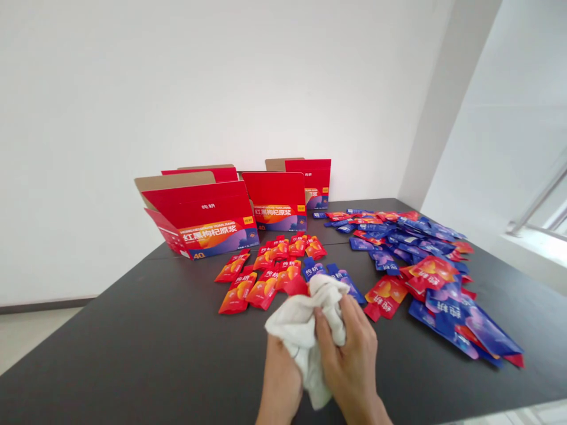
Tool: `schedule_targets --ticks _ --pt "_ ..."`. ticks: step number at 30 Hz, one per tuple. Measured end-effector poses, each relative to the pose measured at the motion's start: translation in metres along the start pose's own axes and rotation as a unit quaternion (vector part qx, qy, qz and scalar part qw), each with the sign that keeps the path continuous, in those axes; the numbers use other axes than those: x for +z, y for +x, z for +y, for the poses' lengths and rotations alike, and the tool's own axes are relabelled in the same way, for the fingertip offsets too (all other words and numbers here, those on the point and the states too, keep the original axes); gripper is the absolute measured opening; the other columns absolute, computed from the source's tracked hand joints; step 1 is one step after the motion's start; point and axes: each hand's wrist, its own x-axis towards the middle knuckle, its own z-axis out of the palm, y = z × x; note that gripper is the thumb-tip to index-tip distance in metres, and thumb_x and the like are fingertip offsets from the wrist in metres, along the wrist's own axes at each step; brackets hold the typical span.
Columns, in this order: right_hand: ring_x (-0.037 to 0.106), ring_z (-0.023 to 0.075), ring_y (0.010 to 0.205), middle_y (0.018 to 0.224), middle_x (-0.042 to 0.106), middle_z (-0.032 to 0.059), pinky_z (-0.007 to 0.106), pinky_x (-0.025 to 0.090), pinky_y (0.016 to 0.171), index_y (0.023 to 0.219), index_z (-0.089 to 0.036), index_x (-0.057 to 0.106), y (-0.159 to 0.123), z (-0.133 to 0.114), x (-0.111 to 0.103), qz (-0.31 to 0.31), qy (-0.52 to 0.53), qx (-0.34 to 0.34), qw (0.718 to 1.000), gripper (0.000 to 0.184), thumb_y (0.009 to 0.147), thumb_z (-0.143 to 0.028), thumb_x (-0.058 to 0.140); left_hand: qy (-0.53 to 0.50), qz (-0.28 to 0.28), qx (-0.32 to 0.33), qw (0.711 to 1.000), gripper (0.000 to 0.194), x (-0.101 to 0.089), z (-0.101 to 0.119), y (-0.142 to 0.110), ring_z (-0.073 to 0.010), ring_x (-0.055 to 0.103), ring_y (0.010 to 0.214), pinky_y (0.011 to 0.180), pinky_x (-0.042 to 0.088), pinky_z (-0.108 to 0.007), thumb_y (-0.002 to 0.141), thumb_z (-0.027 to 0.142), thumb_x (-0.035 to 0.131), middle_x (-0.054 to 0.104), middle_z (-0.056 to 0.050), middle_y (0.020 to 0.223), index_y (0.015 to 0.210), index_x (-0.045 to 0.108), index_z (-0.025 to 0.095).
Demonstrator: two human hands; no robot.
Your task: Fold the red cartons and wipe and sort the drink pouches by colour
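A crumpled white cloth point(295, 321) is bunched between my two hands above the near part of the table. My right hand point(354, 348) has its fingers closed on the cloth's right side. My left hand point(281, 378) is under the cloth's left side, which covers its fingers. A bit of red pouch point(296, 286) shows at the cloth's upper edge; whether it is held or lies on the table I cannot tell. Just beyond lie several red pouches point(239, 292) in rough rows, with two blue pouches point(345, 282) at their right end.
On the right, a loose heap of mixed red and blue pouches point(447, 307) spreads over the dark table point(177, 348). Several red cartons stand along the back with flaps up, among them a large carton point(212, 218) and a middle carton point(279, 200). A white wall point(248, 82) rises behind.
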Motion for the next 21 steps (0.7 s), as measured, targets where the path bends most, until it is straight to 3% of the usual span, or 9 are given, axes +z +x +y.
schedule_targets --ticks 3,7,9,13,15,18,21 --pt "0.056 0.0224 0.082 0.084 0.058 0.005 0.033 0.043 0.071 0.089 -0.021 0.054 0.008 0.004 -0.002 0.047 -0.018 0.008 0.999 0.009 0.092 -0.028 0.05 0.012 -0.012 0.005 1.0 0.02 0.001 -0.005 -0.011 -0.0221 0.069 0.085 0.073 0.054 -0.028 0.071 0.026 0.076 0.075 -0.003 0.09 0.091 0.072 0.021" --pt "0.056 0.0233 0.086 0.092 0.059 0.0064 0.033 0.045 0.072 0.102 -0.02 0.055 -0.014 0.01 0.001 -0.012 -0.033 -0.071 0.997 0.019 0.084 -0.017 0.051 0.008 0.076 -0.034 0.997 0.027 0.003 0.003 -0.013 -0.0189 0.068 0.072 0.064 0.053 -0.026 0.063 0.034 0.082 0.074 0.0 0.082 0.082 0.07 0.02" --pt "0.056 0.0224 0.083 0.09 0.059 0.0055 0.032 0.045 0.069 0.098 -0.021 0.055 -0.019 0.012 0.0 -0.031 -0.031 -0.081 0.996 0.018 0.082 -0.016 0.051 -0.007 0.079 -0.045 0.996 0.031 0.006 0.007 -0.013 -0.0187 0.068 0.069 0.062 0.053 -0.026 0.06 0.037 0.084 0.073 0.001 0.078 0.083 0.07 0.021" --pt "0.056 0.0226 0.081 0.084 0.06 0.0053 0.034 0.043 0.071 0.089 -0.02 0.057 0.002 0.017 -0.009 0.038 -0.038 -0.002 0.999 0.008 0.089 -0.026 0.052 -0.043 0.018 -0.042 0.998 0.033 0.009 0.009 -0.017 -0.0193 0.069 0.076 0.068 0.054 -0.026 0.066 0.039 0.082 0.074 0.0 0.081 0.091 0.071 0.02" --pt "0.057 0.0221 0.079 0.082 0.06 0.0047 0.034 0.044 0.071 0.086 -0.02 0.058 0.016 0.022 -0.014 0.064 -0.013 0.05 0.997 0.015 0.09 -0.033 0.052 -0.053 0.037 -0.053 0.997 0.035 0.008 0.013 -0.018 -0.0197 0.07 0.079 0.07 0.055 -0.026 0.067 0.039 0.083 0.075 -0.003 0.086 0.093 0.07 0.019" --pt "0.062 0.0216 0.081 0.088 0.067 0.0049 0.032 0.048 0.074 0.097 -0.018 0.064 0.022 0.033 -0.022 0.042 0.116 0.135 0.983 0.026 0.09 -0.041 0.054 -0.049 0.101 -0.079 0.991 0.043 -0.001 0.028 -0.011 -0.0191 0.07 0.078 0.067 0.055 -0.026 0.065 0.033 0.085 0.074 -0.004 0.09 0.102 0.067 0.019" --pt "0.066 0.0245 0.094 0.104 0.072 0.0065 0.033 0.051 0.082 0.113 -0.018 0.067 0.011 0.045 -0.029 0.023 0.218 0.218 0.951 0.04 0.087 -0.048 0.059 0.008 0.072 -0.065 0.995 0.042 -0.017 0.047 0.01 -0.0162 0.069 0.077 0.065 0.053 -0.022 0.068 0.033 0.083 0.073 -0.001 0.088 0.104 0.064 0.022"
